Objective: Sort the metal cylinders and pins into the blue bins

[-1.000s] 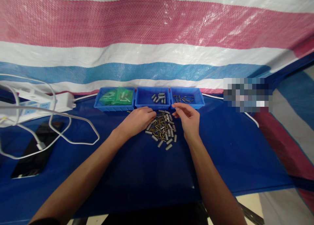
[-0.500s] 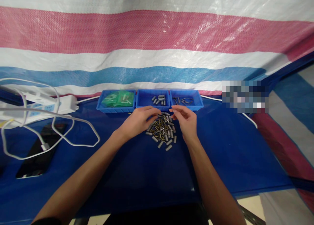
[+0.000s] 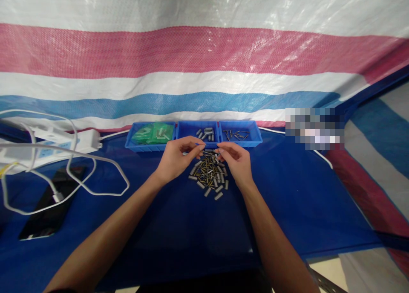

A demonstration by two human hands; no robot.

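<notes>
A mixed pile of thin brass-coloured pins and grey metal cylinders (image 3: 209, 173) lies on the blue table. At its upper left, my left hand (image 3: 180, 156) is closed in a pinch; whatever is between thumb and finger is too small to make out. Opposite it, my right hand (image 3: 235, 160) pinches too, its fingertips over the pile's upper right edge, with their contents also unclear. Just behind the hands stand a blue bin with grey cylinders (image 3: 197, 126) and a blue bin with thin dark pins (image 3: 255, 135).
A third blue bin (image 3: 128, 143) at the left of the row holds green plastic bags. On the left are a white power strip (image 3: 89, 140), looped white cables (image 3: 118, 163) and a black phone (image 3: 47, 212). A striped sheet (image 3: 204, 50) hangs behind.
My left hand has turned at the wrist and its fingers have drawn into a pinch. My right hand has shifted slightly left and down, fingertips closer together. The whole view has tilted slightly.
</notes>
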